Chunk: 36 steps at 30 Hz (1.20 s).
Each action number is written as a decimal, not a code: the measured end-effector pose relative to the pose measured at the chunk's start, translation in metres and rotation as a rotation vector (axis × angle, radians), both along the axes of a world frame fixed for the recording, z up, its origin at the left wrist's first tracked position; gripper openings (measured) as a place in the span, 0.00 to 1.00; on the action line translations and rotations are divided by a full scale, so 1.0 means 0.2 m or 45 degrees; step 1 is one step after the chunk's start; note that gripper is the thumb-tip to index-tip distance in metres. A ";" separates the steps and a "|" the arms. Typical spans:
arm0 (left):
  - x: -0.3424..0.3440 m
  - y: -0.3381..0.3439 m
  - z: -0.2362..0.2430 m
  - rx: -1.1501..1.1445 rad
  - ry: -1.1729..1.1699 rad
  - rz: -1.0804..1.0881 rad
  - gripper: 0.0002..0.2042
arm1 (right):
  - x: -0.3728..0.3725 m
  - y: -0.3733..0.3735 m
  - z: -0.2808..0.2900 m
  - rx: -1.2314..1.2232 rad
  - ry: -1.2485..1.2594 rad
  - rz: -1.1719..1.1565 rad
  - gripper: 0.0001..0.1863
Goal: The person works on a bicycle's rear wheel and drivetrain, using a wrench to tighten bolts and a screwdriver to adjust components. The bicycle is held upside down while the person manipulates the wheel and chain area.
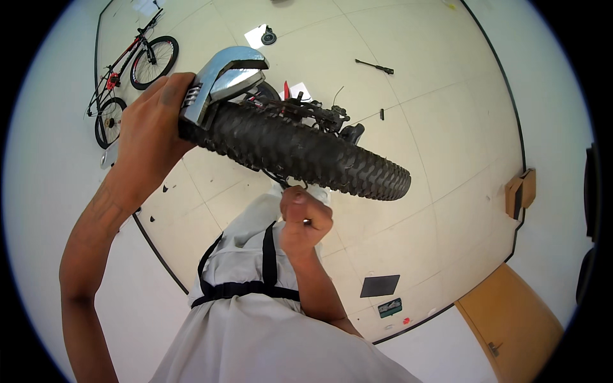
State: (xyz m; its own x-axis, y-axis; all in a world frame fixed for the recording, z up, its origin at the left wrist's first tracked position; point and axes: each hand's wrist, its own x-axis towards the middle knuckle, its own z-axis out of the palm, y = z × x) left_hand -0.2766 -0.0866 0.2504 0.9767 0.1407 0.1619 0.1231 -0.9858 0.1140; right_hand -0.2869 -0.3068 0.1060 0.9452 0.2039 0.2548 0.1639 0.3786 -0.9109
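My left hand (153, 121) is closed around a large silver adjustable wrench (217, 80), its jaw pointing right and standing apart. The wrench head is at the left end of a knobby black bicycle tyre (300, 150), which stretches across the middle; whether they touch I cannot tell. Below the tyre my right hand (303, 220) makes a fist with the thumb on top. A small shiny bit shows within the fist, and a thin dark part is just above it; what it grips is hidden. Beyond the tyre are dark bicycle parts (325, 115), partly covered by it.
Another bicycle (128, 70), black and red, leans by the wall at the far left. On the tiled floor lie a dark rod-like tool (375, 66), a small black piece (382, 114), a dark mat (380, 286) and a green case (390, 307). A cardboard box (520, 193) stands right.
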 end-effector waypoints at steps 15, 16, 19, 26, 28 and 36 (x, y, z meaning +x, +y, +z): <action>0.03 -0.05 0.05 -0.024 0.079 0.008 0.31 | -0.05 0.16 0.16 -0.346 -0.205 -0.038 0.13; 0.03 -0.05 0.05 -0.019 0.092 0.003 0.31 | -0.06 0.14 0.15 -0.338 -0.229 -0.007 0.12; 0.02 -0.05 0.04 -0.043 0.055 0.004 0.30 | -0.15 0.01 0.08 -0.369 -0.194 0.093 0.09; 0.01 -0.05 0.06 -0.097 -0.010 -0.073 0.29 | -0.11 -0.10 0.16 -0.422 0.294 0.220 0.23; 0.01 -0.08 0.09 -0.120 0.017 -0.080 0.27 | -0.07 -0.09 0.16 -0.383 0.362 0.222 0.24; 0.00 -0.11 0.09 -0.048 -0.003 -0.007 0.26 | 0.07 -0.05 0.15 -0.354 0.213 0.447 0.23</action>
State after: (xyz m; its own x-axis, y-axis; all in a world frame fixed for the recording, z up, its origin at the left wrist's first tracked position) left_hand -0.2765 -0.1096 0.2681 0.9770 0.1416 0.1593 0.1176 -0.9814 0.1515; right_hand -0.2738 -0.3178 0.1365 0.8303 0.5572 -0.0045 -0.0881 0.1233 -0.9885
